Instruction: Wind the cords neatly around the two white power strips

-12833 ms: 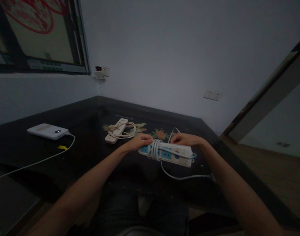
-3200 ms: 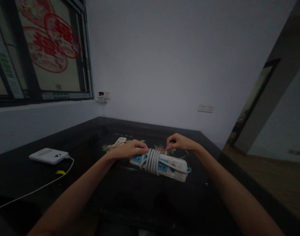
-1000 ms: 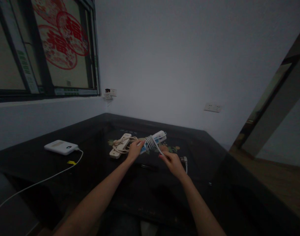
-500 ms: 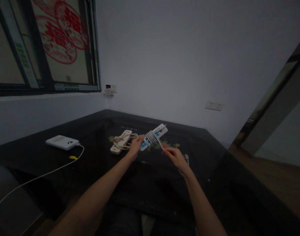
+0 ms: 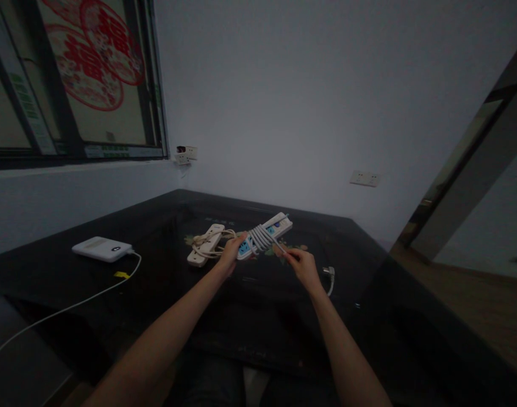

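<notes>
A white power strip (image 5: 279, 225) with blue sockets is tilted above the dark table, its far end pointing up and right. My left hand (image 5: 231, 252) is closed around its near end. Several turns of grey-white cord (image 5: 260, 237) wrap its middle. The loose run of that cord is pinched in the fingers of my right hand (image 5: 301, 265), just right of the strip. The plug (image 5: 329, 273) lies on the table beyond my right wrist, its lead partly hidden by the forearm. Left of my left hand rests a second power strip (image 5: 205, 247), cream-coloured, with its cord looped over it.
A white power bank (image 5: 101, 249) sits at the table's left, a white cable (image 5: 72, 306) running from it over the near edge. Beside the cable is a yellow scrap (image 5: 121, 275). The table (image 5: 258, 316) meets a wall with a socket plate (image 5: 365, 178).
The view has shifted slightly to the right. My right hand has moved a little with the cord, and the plug now shows clear of my wrist. Both hands keep their hold.
</notes>
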Demonstrator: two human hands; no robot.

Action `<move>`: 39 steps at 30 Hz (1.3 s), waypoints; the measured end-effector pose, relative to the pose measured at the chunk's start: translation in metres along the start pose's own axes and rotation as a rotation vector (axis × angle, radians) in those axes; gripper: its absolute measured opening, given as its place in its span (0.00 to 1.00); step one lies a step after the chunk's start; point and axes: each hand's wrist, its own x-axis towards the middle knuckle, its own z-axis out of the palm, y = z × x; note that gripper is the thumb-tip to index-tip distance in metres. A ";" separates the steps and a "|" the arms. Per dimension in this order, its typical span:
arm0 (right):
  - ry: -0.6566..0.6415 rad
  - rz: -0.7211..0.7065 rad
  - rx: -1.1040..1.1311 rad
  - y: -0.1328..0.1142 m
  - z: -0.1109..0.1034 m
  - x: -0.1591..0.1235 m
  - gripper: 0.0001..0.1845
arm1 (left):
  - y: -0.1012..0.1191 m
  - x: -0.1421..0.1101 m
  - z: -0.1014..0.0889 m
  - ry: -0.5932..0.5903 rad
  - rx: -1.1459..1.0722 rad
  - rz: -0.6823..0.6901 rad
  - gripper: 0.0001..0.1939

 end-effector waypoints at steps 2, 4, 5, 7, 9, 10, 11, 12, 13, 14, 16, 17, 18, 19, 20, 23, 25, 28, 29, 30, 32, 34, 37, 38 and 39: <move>-0.006 -0.004 0.004 0.000 -0.001 -0.001 0.14 | 0.000 -0.001 0.001 -0.047 -0.016 -0.026 0.16; -0.027 -0.007 0.002 0.000 -0.001 -0.001 0.15 | -0.001 -0.002 0.002 -0.110 -0.025 -0.053 0.16; -0.036 -0.011 0.002 0.000 -0.002 -0.002 0.15 | 0.000 -0.002 0.003 -0.143 -0.021 -0.072 0.16; -0.041 -0.033 0.016 0.001 -0.002 -0.002 0.15 | 0.000 -0.004 0.004 -0.189 -0.004 -0.108 0.17; -0.016 -0.070 0.044 0.000 -0.002 -0.003 0.14 | 0.002 -0.005 0.004 -0.197 -0.004 -0.127 0.16; 0.007 -0.086 0.058 0.000 -0.002 -0.004 0.14 | 0.002 -0.006 0.005 -0.191 -0.014 -0.133 0.16; 0.028 -0.100 0.066 -0.001 -0.002 -0.005 0.15 | 0.003 -0.006 0.006 -0.180 -0.028 -0.139 0.16; 0.046 -0.109 0.063 -0.002 -0.001 -0.006 0.18 | 0.002 -0.006 0.007 -0.163 -0.042 -0.149 0.15; 0.053 -0.114 0.046 -0.003 0.000 -0.007 0.20 | 0.002 -0.006 0.008 -0.144 -0.053 -0.165 0.15; 0.050 -0.119 0.015 -0.004 0.000 -0.008 0.22 | 0.001 -0.006 0.009 -0.127 -0.062 -0.184 0.16; 0.017 -0.141 -0.058 -0.007 0.002 -0.010 0.23 | 0.000 -0.006 0.010 -0.095 -0.084 -0.215 0.16; -0.002 -0.155 -0.088 -0.008 0.003 -0.011 0.23 | -0.002 -0.006 0.011 -0.085 -0.098 -0.224 0.16; -0.017 -0.171 -0.107 -0.008 0.003 -0.012 0.23 | -0.003 -0.006 0.011 -0.078 -0.114 -0.226 0.15; -0.028 -0.186 -0.117 -0.009 0.004 -0.012 0.23 | -0.004 -0.006 0.011 -0.073 -0.130 -0.224 0.15; -0.031 -0.198 -0.121 -0.009 0.004 -0.012 0.23 | -0.005 -0.007 0.011 -0.067 -0.145 -0.221 0.14; -0.028 -0.206 -0.104 -0.007 0.005 -0.012 0.22 | -0.008 -0.007 0.011 -0.064 -0.168 -0.225 0.13; -0.028 -0.211 -0.072 -0.005 0.006 -0.011 0.22 | -0.009 -0.006 0.010 -0.072 -0.170 -0.234 0.14; -0.047 -0.193 -0.041 -0.003 0.006 -0.009 0.23 | -0.010 -0.004 0.010 -0.067 -0.161 -0.226 0.14; -0.050 -0.172 -0.039 -0.002 0.006 -0.008 0.24 | -0.010 -0.003 0.009 -0.060 -0.157 -0.212 0.14; -0.046 -0.151 -0.039 -0.002 0.006 -0.007 0.24 | -0.010 -0.003 0.009 -0.053 -0.149 -0.188 0.14; -0.025 -0.126 -0.047 0.000 0.006 -0.006 0.21 | -0.009 -0.001 0.006 -0.031 -0.121 -0.118 0.15; -0.017 -0.128 -0.073 0.001 0.006 -0.005 0.15 | -0.010 0.002 0.002 0.013 -0.062 -0.013 0.17; -0.047 -0.160 -0.151 -0.002 0.008 -0.007 0.12 | -0.012 0.007 -0.007 0.099 0.183 0.183 0.23; -0.052 -0.180 -0.171 -0.004 0.010 -0.008 0.11 | -0.013 0.010 -0.010 0.124 0.296 0.239 0.25; -0.050 -0.206 -0.184 -0.006 0.011 -0.010 0.11 | -0.014 0.012 -0.013 0.142 0.402 0.282 0.26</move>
